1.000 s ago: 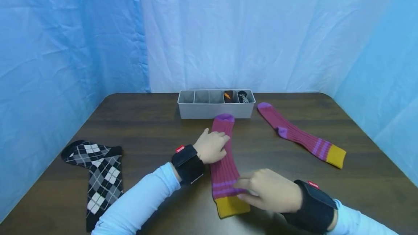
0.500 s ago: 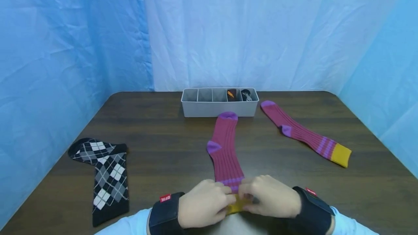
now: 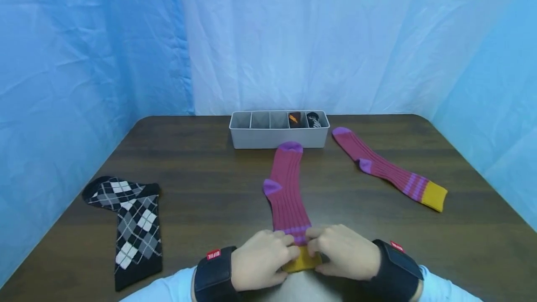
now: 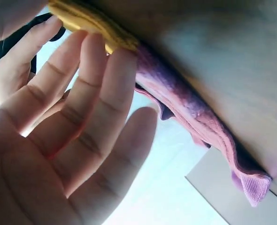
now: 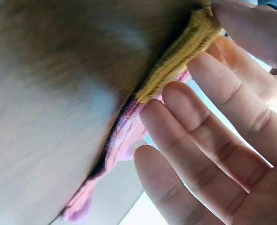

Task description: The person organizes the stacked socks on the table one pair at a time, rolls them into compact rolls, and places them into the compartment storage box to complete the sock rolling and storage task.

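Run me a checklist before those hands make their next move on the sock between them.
1. Left hand at the yellow cuff: ok, touching it.
2. Right hand at the cuff: ok, touching it opposite.
3. Firm pinch by either hand: cannot tell.
4. Spread of the middle sock: ok, lengthwise toward the gray box.
5. Matching sock laid over the middle sock: not ok, it lies apart, to the right.
6. Argyle sock kept aside: ok, off to the left.

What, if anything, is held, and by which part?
Left hand and right hand touch the middle sock at its yellow cuff; whether they grip cannot be told.
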Tool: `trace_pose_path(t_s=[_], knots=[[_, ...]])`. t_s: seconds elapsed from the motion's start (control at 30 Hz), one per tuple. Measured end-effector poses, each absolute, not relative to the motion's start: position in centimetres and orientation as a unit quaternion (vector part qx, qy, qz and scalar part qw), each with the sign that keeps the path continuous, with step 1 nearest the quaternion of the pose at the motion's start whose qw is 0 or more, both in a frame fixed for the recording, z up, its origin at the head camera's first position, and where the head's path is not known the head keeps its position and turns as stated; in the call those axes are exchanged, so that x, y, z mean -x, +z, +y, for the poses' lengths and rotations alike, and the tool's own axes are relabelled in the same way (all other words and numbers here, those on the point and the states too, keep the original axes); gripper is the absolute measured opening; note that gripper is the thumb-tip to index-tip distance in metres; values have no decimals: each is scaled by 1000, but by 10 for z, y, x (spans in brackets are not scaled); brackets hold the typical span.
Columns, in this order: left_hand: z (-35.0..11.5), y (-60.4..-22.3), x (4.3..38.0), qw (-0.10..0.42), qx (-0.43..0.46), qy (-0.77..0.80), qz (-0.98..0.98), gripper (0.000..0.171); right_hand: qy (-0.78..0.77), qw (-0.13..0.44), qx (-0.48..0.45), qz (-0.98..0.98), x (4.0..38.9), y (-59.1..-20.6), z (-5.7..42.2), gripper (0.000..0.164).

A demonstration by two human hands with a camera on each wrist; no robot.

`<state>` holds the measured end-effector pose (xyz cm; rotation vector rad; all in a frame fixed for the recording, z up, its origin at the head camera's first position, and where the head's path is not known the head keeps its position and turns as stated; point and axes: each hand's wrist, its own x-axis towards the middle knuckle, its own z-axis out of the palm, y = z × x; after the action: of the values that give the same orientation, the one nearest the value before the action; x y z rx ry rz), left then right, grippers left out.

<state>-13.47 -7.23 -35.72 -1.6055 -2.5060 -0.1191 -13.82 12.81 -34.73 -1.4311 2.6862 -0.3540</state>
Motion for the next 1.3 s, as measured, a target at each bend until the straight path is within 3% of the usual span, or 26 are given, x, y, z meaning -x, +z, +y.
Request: trace_pose_path(t_s=[0.2, 0.63, 1.0, 1.17, 1.3], knots=[[-73, -355, 137, 70, 525, -86, -844, 15, -131, 15, 483, 866, 139, -349, 129, 12], [-81, -345, 141, -56, 504, -189, -841, 13, -219, 45, 490, 843, 139, -351, 127, 15], [-78, -348, 142, 29, 484, -125, -866, 9, -184, 24, 498, 847, 140, -350, 127, 8], [-78, -346, 140, 34, 494, -86, -864, 3, -158, 36, 474, 866, 139, -349, 126, 11], [-77, -347, 138, 30, 498, -32, -866, 12, -143, 48, 463, 873, 140, -348, 127, 13]])
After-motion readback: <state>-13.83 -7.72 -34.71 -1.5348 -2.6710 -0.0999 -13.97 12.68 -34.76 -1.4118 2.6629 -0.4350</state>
